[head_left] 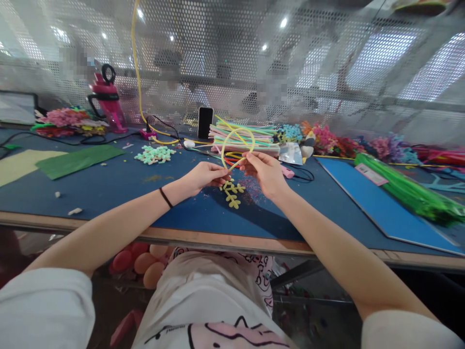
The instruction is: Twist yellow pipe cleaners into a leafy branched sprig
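Across the near edge of the desk (196,215), two bare forearms reach forward. Just beneath the fingers is a yellow-green leafy piece (233,199); whether it touches the left hand is unclear. Above it, the left hand (205,177) and right hand (264,173) pinch the lower part of a thin yellow loop (223,148), their fingertips near each other but apart. The loop stands up between and beyond the hands. The step appears to be bending and joining this strand; the next move seems to call for a firm pinch from both hands so the curve keeps its shape. Farther off, mint snowflake-like pieces (155,154) lie to the left and a blue board (374,198) to the right. Behind the loop sits a bundle of pastel stems (250,138), beside an upright phone (205,122), with a perforated panel (232,43) beyond.
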Available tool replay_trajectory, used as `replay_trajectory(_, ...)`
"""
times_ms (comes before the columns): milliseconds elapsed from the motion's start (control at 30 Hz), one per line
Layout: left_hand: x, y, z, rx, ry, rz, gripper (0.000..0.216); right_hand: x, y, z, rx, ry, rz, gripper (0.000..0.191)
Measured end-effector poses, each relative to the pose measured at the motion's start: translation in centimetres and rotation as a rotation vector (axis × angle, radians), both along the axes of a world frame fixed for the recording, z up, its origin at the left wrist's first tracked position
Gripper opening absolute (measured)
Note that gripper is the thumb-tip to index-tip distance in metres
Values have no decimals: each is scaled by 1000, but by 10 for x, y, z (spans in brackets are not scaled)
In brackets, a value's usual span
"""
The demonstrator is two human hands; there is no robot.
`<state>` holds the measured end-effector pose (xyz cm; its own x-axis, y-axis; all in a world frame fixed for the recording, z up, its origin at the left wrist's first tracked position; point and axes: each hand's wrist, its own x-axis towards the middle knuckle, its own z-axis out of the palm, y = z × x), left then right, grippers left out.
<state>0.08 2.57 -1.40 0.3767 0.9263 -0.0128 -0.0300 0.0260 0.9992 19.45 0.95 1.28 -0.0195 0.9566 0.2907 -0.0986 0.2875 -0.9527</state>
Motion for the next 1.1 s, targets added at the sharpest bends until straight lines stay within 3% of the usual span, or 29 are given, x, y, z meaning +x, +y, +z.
replay_trajectory(367, 0, -5, 4, 0, 35, 9, 23, 2, 0, 0, 50, -87, 16, 27)
replay_trajectory(600, 3, -10, 6, 84, 169, -7, 19, 1, -3, 0, 41, -114, 79, 30)
replay_trajectory(733, 3, -12, 10, 135, 135, -5, 14, 1, -2, 0, 67, -87, 132, 29)
replay_trajectory(900, 3, -17, 17, 205, 126, -29, 12, 0, -4, -1, 127, -239, 134, 28)
replay_trajectory(1100, 5, -19, 17, 163, 123, -54, 12, -3, -6, -1, 120, -310, 129, 24)
